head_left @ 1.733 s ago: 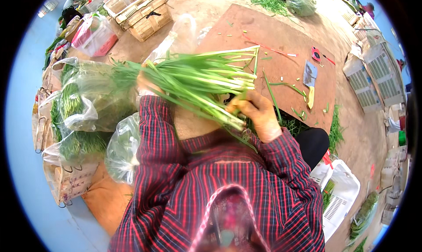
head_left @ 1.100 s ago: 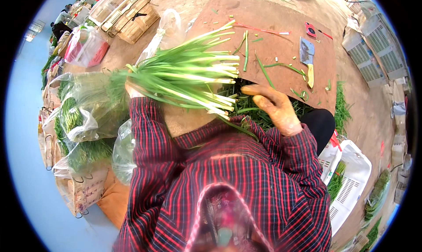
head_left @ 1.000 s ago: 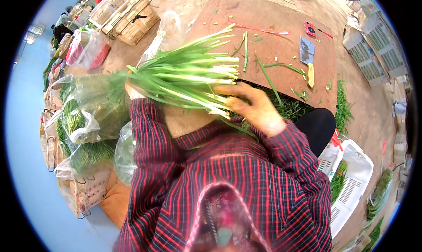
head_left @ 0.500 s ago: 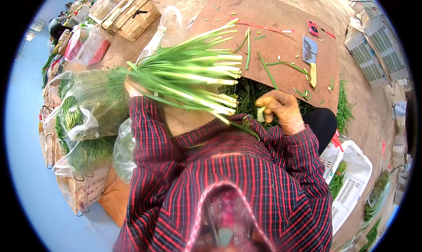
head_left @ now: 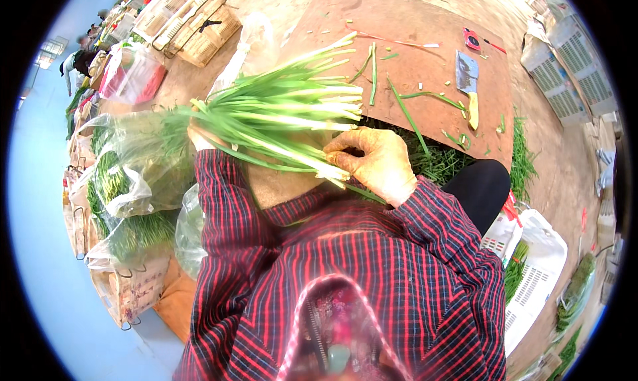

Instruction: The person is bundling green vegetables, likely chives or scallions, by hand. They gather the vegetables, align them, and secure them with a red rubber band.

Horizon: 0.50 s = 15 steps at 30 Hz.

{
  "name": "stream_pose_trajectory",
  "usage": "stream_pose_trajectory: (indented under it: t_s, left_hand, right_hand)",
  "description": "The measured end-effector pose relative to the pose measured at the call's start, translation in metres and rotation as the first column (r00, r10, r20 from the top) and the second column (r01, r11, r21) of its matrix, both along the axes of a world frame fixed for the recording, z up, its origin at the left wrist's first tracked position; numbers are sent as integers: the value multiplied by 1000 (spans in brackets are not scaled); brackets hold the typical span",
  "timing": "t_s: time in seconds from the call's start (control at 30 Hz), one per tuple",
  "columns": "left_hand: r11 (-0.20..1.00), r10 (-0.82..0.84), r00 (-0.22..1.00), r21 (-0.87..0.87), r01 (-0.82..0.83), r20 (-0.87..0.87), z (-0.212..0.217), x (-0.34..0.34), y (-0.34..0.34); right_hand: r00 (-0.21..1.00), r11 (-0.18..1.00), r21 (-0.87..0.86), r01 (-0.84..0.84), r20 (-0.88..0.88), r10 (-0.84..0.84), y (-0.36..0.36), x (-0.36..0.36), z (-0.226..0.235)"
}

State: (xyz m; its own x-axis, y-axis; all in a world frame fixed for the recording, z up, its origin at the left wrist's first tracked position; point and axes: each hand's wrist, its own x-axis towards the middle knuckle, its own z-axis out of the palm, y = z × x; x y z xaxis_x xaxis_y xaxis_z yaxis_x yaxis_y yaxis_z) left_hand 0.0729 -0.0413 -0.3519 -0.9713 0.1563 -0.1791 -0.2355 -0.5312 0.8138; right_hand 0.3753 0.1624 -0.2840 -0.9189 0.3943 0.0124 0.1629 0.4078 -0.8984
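Observation:
A large bunch of long green stalks (head_left: 286, 108) with pale cut ends lies across my lap, the ends pointing right and the leafy tips left. My left hand (head_left: 201, 137) is wrapped round its leafy side; most of the fingers are hidden under the leaves. At the pale ends, my right hand (head_left: 377, 165) pinches a stalk at the near edge of the bunch between thumb and forefinger. Beyond it, a cleaver (head_left: 468, 74) with a yellow handle rests on a reddish-brown board (head_left: 412, 62) among loose stalks and cut bits.
Clear plastic bags (head_left: 143, 162) of green stalks stand at the left. A tan basket (head_left: 206, 32) is at the far left. White crates stand at the right: one (head_left: 541, 275) near, others (head_left: 578, 69) far. Dark green trimmings (head_left: 435, 165) lie below the board's near edge.
My right hand has moved left from beside the bunch onto its pale ends. The small pale-green piece it held no longer shows. My left hand keeps the bunch in nearly the same place.

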Motion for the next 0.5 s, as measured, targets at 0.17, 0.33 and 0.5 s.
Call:
stream_pose_trajectory:
  t_s: [0.17, 0.33, 0.5]
  left_hand:
    - [996, -29, 998, 82, 24, 51, -1, 1, -1]
    - [996, -45, 999, 73, 45, 1, -5, -1, -4]
    - [997, -59, 998, 58, 58, 23, -4, -2, -2]
  right_hand:
    - [999, 1000, 11, -16, 39, 15, -2, 0, -3]
    - [999, 995, 90, -37, 22, 35, -5, 1, -5]
    - [999, 999, 37, -29, -43, 30, 0, 6, -6]
